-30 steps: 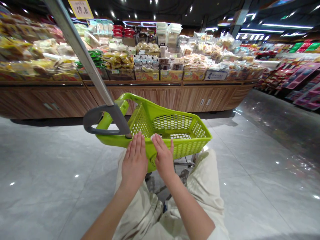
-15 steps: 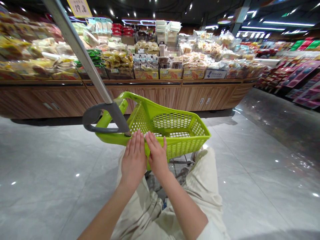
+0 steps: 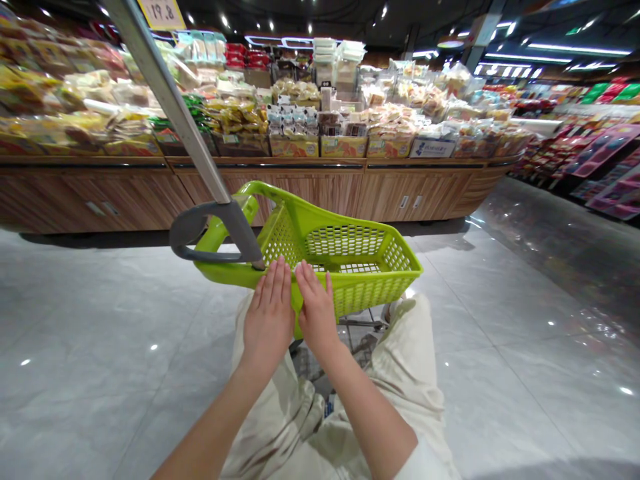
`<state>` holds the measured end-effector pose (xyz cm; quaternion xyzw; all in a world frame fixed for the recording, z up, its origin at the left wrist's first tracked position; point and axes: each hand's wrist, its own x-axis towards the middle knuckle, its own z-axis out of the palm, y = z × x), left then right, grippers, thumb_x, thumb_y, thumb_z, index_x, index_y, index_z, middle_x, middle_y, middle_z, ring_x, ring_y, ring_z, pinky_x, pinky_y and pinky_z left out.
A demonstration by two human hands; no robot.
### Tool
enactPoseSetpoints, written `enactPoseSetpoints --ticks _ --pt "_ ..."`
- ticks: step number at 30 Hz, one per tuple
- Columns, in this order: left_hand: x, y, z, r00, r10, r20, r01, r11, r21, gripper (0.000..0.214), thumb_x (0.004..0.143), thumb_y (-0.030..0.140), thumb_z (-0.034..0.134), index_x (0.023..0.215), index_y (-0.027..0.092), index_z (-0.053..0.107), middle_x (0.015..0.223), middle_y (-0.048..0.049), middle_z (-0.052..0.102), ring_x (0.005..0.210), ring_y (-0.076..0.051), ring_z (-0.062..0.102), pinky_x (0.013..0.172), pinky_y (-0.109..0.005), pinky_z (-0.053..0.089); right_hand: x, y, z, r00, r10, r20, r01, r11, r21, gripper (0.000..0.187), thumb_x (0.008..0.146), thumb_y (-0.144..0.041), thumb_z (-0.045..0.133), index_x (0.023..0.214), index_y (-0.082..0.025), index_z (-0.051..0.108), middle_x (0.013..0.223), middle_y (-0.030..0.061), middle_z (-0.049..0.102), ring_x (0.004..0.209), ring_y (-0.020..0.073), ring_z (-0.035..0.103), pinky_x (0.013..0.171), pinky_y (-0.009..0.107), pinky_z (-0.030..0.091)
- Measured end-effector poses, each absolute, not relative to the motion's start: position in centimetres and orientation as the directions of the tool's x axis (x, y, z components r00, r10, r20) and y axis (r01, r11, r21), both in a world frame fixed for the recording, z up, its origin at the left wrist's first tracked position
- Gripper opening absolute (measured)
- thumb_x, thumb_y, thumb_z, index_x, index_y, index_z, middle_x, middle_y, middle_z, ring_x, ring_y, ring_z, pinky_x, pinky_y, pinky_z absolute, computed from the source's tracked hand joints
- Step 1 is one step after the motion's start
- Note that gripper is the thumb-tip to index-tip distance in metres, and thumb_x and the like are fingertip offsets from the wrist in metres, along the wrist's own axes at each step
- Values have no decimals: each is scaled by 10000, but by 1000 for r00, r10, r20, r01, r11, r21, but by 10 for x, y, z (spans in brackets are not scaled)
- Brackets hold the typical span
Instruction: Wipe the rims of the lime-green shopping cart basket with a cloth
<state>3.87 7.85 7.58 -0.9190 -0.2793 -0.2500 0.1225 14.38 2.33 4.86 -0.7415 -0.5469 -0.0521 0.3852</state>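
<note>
A lime-green shopping basket (image 3: 380,290) with perforated walls stands in front of my knees. My left hand (image 3: 273,310) lies flat against its near side, fingers stretched out and close together, the fingertips at the rim. Just to the right, my right hand (image 3: 316,303) rests on the same wall with its fingers extended and one finger apart from the others. Between the fingertips shows a small whitish bit that I cannot make out. A grey looped handle piece (image 3: 220,233) joins the basket at its left end, and a metal pole (image 3: 175,107) rises from it.
A wooden display counter (image 3: 310,190) runs across the back, heaped with packaged foods (image 3: 295,123). A yellow price sign (image 3: 163,13) hangs at the upper left. Further shelves (image 3: 600,153) stand at the right. The floor (image 3: 100,333) is glossy grey tile.
The metal pole and grey handle piece appear slightly further right in view. My hands keep the same pose on the basket's near side.
</note>
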Motion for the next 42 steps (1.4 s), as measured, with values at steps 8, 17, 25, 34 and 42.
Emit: enactPoseSetpoints --ticks 8,17,25,34,42 --pt "32 82 81 758 425 495 539 -835 -110 724 880 104 399 1547 26 130 1624 -161 181 1516 -253 154 1234 -440 230 201 -19 16 602 642 475 778 -339 -529 889 676 53 330 1499 -279 375 1543 27 431 1464 143 325 1228 520 18" --pt "32 85 80 770 418 482 531 -839 -121 690 881 121 409 1529 5 206 1619 -166 199 1518 -253 149 1234 -437 231 150 21 51 435 761 482 838 -147 -525 867 669 33 357 1509 -180 357 1578 60 366 1482 117 274 1245 431 52" --pt "33 81 81 761 428 487 537 -837 -105 706 890 123 396 1544 22 148 1619 -166 200 1517 -255 149 1236 -436 229 189 -13 24 545 688 478 810 -287 -511 912 665 52 339 1516 -277 341 1550 33 422 1461 129 327 1234 489 32" --pt "35 80 77 745 435 506 546 -833 -87 726 901 133 402 1552 37 95 1617 -185 196 1514 -267 158 1232 -453 231 163 11 46 486 745 458 825 -218 -520 851 671 29 351 1497 -176 380 1560 56 398 1470 122 306 1245 433 71" --pt "34 80 77 743 450 494 560 -824 -92 722 904 149 416 1550 28 117 1615 -189 215 1511 -278 175 1232 -452 229 169 1 41 433 774 461 860 -201 -469 926 653 57 345 1525 -255 318 1566 21 392 1475 104 287 1240 447 47"
